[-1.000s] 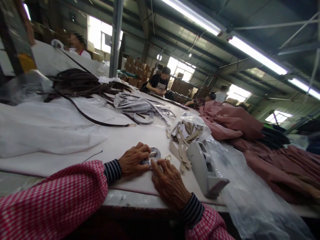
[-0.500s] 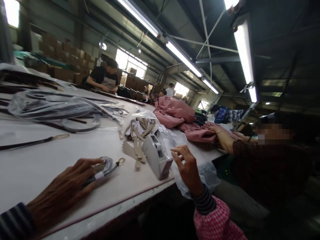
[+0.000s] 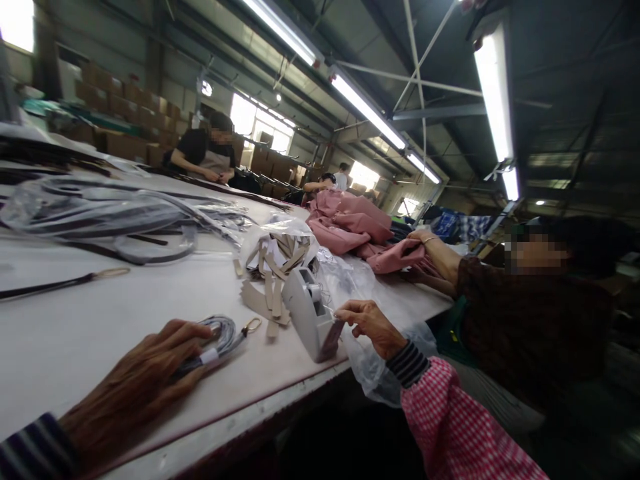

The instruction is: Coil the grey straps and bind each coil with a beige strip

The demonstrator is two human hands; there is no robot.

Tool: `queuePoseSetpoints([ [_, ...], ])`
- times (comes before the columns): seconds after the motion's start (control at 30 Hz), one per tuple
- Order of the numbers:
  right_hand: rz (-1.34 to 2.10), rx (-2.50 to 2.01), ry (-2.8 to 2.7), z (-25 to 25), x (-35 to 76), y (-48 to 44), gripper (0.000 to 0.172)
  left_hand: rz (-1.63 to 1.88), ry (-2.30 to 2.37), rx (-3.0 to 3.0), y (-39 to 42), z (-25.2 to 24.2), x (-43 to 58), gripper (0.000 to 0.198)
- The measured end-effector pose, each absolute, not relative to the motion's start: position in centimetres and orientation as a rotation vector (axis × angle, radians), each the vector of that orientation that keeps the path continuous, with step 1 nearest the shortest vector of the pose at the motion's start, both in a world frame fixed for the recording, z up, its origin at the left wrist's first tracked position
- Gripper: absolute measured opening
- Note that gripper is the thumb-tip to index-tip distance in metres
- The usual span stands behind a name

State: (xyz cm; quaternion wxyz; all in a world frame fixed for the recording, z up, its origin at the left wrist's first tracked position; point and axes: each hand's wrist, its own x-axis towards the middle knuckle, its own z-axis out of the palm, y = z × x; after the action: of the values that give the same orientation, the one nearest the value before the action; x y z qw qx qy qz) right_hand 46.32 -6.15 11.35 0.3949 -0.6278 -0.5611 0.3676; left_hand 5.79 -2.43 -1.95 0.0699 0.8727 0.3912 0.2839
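Factory work covers a pale desk (image 3: 85, 317): a coiled strap (image 3: 227, 335), a gray tape dispenser (image 3: 301, 317) (near the front edge), a bag (image 3: 296, 227) of tan strips (image 3: 270, 267), plastic-wrapped straps (image 3: 115, 217) and heaped pink cloth (image 3: 345, 220).

On white worktop (image 3: 145, 293), flat grey straps (image 3: 100, 213) bundled in clear plastic; nearer, thin dark-brown strap (image 3: 55, 285) ending in pale loop (image 3: 113, 272); flat tan strips (image 3: 269, 290) spilling from clear plastic bag (image 3: 287, 227); heaped dusty-pink cloth (image 3: 345, 223), touched by person in dark-brown top (image 3: 530, 333); farther back, stacked brown cardboard boxes (image 3: 135, 120).
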Motion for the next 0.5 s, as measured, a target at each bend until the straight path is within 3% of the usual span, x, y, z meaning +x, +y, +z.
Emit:
queuePoseSetpoints([
  [0.33, 0.85, -1.363, -1.035, 10.0, 44.3, -8.6, 0.027, 1.063, 1.26, 2.267, -2.8, 0.1, 5.5, 0.035],
  [0.5, 1.043, -1.297, -0.877, 7.6, 43.8, -11.0, 0.034, 1.086, 1.335, 2.097, -2.5, 0.6, 4.8, 0.037],
])
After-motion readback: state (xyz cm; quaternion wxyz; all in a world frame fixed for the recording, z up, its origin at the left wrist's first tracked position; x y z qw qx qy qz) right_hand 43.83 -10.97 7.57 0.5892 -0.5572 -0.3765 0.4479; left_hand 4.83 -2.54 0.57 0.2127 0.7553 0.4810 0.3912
